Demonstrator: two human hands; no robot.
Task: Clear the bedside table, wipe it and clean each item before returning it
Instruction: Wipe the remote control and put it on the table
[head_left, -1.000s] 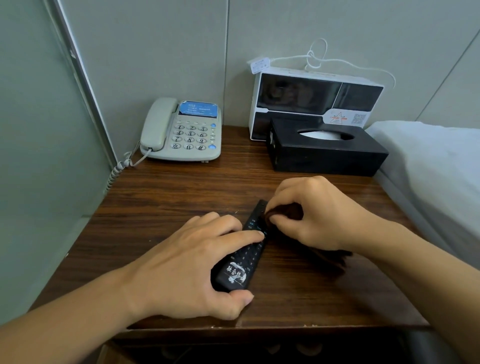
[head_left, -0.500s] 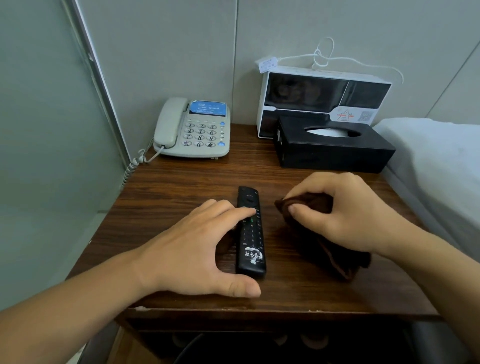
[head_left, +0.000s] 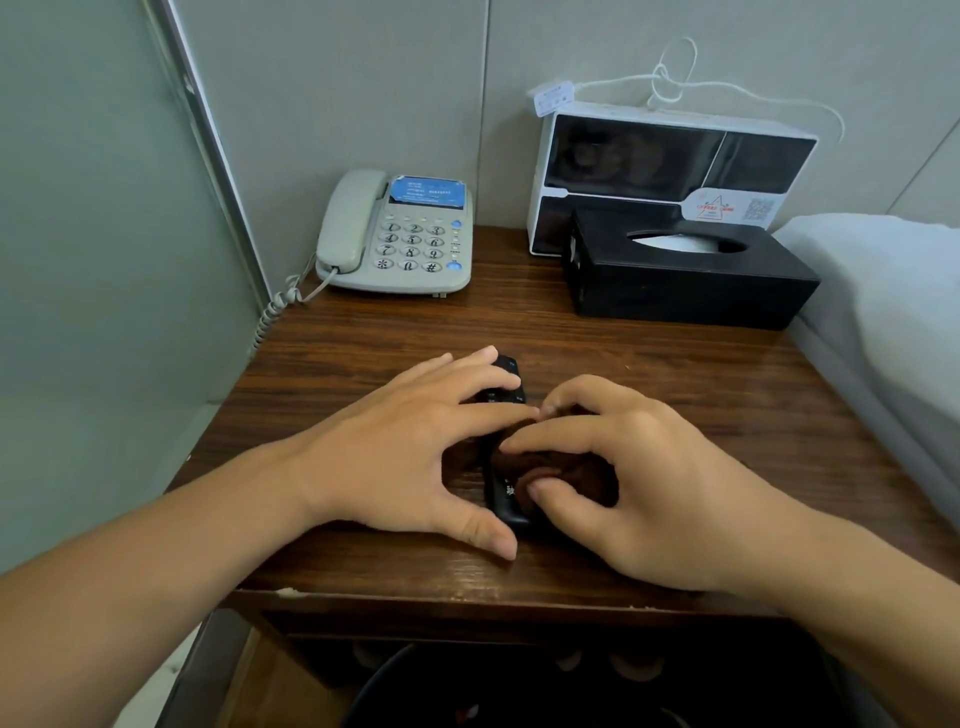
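A black remote control (head_left: 505, 385) lies lengthwise on the wooden bedside table (head_left: 363, 353), near its front middle. My left hand (head_left: 410, 452) holds it in place, fingers across its upper half and thumb by its lower end. My right hand (head_left: 628, 478) pinches a dark brown cloth (head_left: 550, 475) and presses it onto the remote's lower half. Most of the cloth is hidden under that hand.
A beige corded phone (head_left: 400, 234) sits at the back left. A black tissue box (head_left: 685, 280) stands at the back right before a white and black box (head_left: 670, 156) with a white cable. A bed (head_left: 893, 291) borders the right side, walls the left and back.
My right hand has brought the cloth left from beside the remote onto its lower half. My left hand's fingers now lie over the remote's upper part.
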